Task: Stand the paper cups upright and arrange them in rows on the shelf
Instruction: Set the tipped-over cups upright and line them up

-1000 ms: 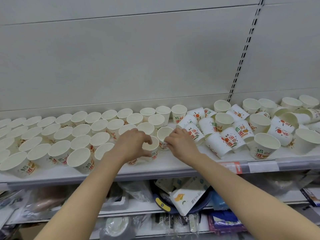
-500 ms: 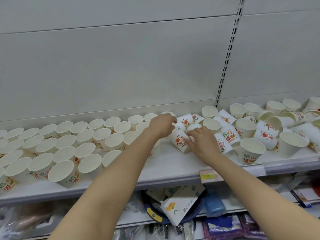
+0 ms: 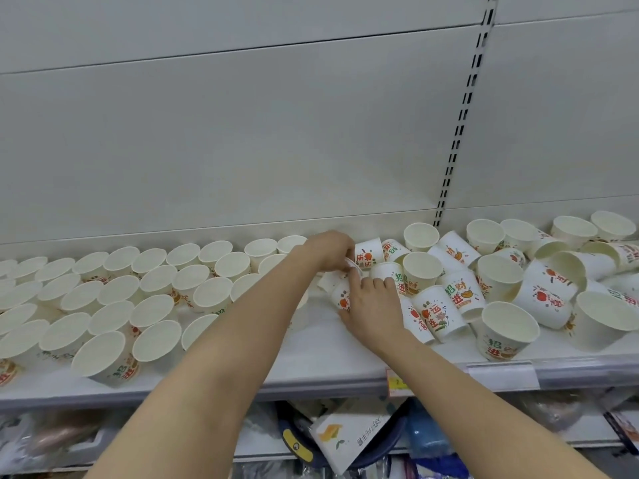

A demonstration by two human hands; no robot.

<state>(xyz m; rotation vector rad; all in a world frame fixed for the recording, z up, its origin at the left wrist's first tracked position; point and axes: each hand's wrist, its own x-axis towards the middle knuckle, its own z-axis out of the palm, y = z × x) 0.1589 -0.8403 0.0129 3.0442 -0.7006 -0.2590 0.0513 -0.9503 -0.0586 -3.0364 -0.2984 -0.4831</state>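
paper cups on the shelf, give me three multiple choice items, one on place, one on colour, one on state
1. Where do the tidy upright rows stand?
A. left part of the shelf
B. right part
C. the lower shelf

2. What colour are the cups inside?
A. red
B. plain cream-white
C. blue

3. How do the cups in the jumbled pile on the right stand?
A. all upright
B. all stacked inside each other
C. many tipped on their sides

Key: 1 A, the open-mouthed rows fill the left of the shelf. 2 B, every open mouth shows cream-white. 3 C, printed sides face up near the right hand, while the left hand takes a grip on a cup at the pile's edge.
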